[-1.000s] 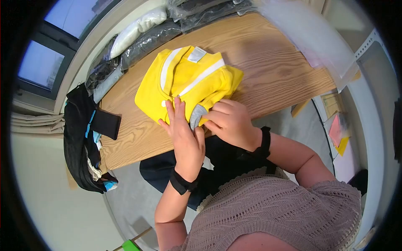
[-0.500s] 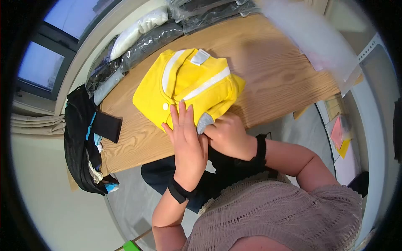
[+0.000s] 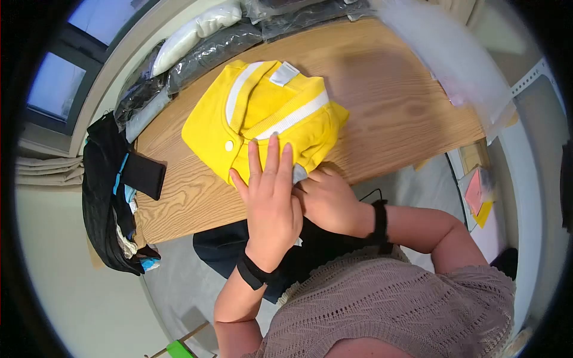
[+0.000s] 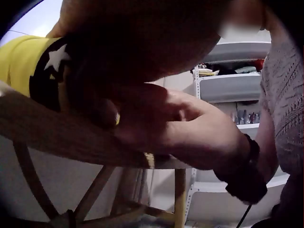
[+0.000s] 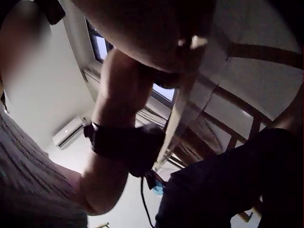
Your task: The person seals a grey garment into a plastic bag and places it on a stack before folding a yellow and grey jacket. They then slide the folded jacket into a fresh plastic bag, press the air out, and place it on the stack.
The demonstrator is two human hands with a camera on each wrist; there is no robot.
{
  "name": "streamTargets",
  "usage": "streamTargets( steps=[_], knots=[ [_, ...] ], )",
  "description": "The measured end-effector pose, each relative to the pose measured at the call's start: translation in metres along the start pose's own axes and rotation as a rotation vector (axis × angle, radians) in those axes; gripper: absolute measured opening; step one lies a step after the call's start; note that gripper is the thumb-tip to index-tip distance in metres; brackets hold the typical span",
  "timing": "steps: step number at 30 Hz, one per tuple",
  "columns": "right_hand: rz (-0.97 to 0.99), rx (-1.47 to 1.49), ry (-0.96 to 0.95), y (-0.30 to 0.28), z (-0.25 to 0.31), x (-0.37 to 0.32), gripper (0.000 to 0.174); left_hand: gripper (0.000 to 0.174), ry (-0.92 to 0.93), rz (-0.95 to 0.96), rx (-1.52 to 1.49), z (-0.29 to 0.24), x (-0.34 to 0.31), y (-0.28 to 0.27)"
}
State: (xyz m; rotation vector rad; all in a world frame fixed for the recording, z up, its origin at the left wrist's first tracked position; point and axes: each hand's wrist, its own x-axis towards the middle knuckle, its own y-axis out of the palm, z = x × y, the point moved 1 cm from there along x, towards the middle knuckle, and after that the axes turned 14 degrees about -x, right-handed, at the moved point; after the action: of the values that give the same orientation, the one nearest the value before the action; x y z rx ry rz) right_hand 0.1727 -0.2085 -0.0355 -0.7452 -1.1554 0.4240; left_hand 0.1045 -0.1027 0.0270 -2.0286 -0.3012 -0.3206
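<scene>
A folded yellow jacket (image 3: 209, 125) with white-striped edges, a white button and a pale neck label lies near the table's front edge. My left hand (image 3: 268, 197) rests on its near part with fingers stretched out. Beside it, my right hand (image 3: 331, 201) has curled fingers at the near edge of the cloth, gripping it there; its fingertips are hidden from above. A bit of grey cloth (image 3: 299, 173) shows between the two hands. In the left wrist view, a dark patch with a white star (image 4: 58, 58) shows on the yellow cloth, near the right hand (image 4: 190, 128).
Plastic-wrapped packages (image 3: 209, 51) line the back of the wooden table (image 3: 400, 77). Clear plastic bags (image 3: 447, 53) lie at the far right. Black clothing (image 3: 104, 197) hangs over the left end, by a small dark folded item (image 3: 143, 175). White shelves (image 4: 232, 88) stand behind.
My right hand has shifted toward the left hand and lower along the jacket's near edge. Less grey cloth shows now. The left hand's fingers have spread and moved slightly right.
</scene>
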Motion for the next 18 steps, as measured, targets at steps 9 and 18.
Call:
streamTargets(
  steps=[9,18],
  knots=[
    [0.203,-0.148,-0.204,-0.093,-0.059,0.057,0.045,0.048,0.022,0.044,0.182,0.000,0.002,0.001],
    [0.539,0.077,-0.134,-0.062,-0.116,0.059,0.069,0.069,0.047,0.338,0.049,0.007,0.005,-0.023]
  ],
)
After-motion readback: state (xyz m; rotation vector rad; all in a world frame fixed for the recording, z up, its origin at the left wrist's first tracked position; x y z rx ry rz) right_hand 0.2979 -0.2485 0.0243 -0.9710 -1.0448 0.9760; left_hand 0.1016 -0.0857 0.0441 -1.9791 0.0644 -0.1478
